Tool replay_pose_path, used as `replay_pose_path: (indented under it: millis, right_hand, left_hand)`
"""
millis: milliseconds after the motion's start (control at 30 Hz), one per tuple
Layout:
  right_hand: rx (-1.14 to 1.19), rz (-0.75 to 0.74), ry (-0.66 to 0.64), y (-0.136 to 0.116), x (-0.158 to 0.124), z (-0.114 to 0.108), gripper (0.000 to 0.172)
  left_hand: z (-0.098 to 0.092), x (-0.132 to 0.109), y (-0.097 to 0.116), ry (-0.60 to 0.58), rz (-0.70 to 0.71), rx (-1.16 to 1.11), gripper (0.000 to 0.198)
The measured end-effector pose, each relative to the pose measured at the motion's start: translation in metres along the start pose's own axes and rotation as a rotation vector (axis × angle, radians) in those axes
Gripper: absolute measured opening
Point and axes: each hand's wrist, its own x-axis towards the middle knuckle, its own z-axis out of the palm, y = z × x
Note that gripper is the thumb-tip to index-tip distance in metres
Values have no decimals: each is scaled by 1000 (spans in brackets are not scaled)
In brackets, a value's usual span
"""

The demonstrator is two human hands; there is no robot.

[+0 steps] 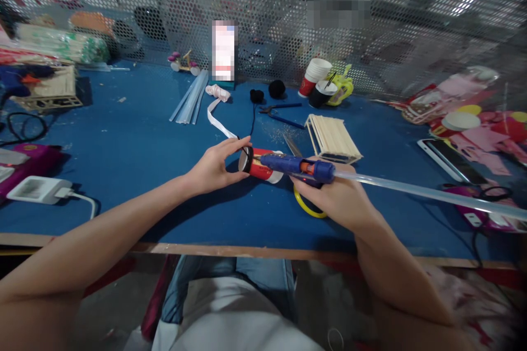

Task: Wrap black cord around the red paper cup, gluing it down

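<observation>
Between the thumb and fingers of my left hand [216, 167] is a red paper cup [263, 167], lying on its side with a black band round its left end. My right hand [340, 194] grips a blue hot glue gun [288, 164], its nozzle at the cup's black band. A long clear glue stick [411, 188] runs out of the gun's back to the right. Scissors with a yellow handle [307, 208] lie partly hidden under the gun and my right hand. From near my left fingertips, a white ribbon [218, 122] trails back to its loose roll.
Behind are glue sticks [190, 100], a phone [223, 52], black yarn balls [276, 89], blue-handled pliers [284, 112] and stacked cups [317, 74]. A small stick-built table [334, 137] stands right of centre. Power strips [31, 167] and a white phone [450, 160] lie at the sides.
</observation>
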Motion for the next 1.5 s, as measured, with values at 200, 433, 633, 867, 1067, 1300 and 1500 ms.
replay_pose_path:
  millis: [200,433,633,867,1067,1300,1500]
  right_hand:
    - [-26,-9,36,0,2,1,16]
    - [-33,-27,29,1,5,2,15]
    - [-156,-97,-22,-1,9,0,16]
    - [-106,-103,44,4,11,4,19]
    - [123,186,197,12,16,-9,23]
    - [-138,486,436,71,37,-35,43]
    - [-308,590,336,99,52,-35,40]
  left_hand:
    - [-1,-1,3,-24,76,78,69]
    - [1,-2,2,-39,108,130,68]
    - [1,-3,5,-60,110,135,67]
    - [1,-4,5,-64,111,124,68]
    - [0,0,3,-16,60,71,70]
    - [-1,2,2,3,-34,43,72]
    - [1,1,0,13,-23,40,72]
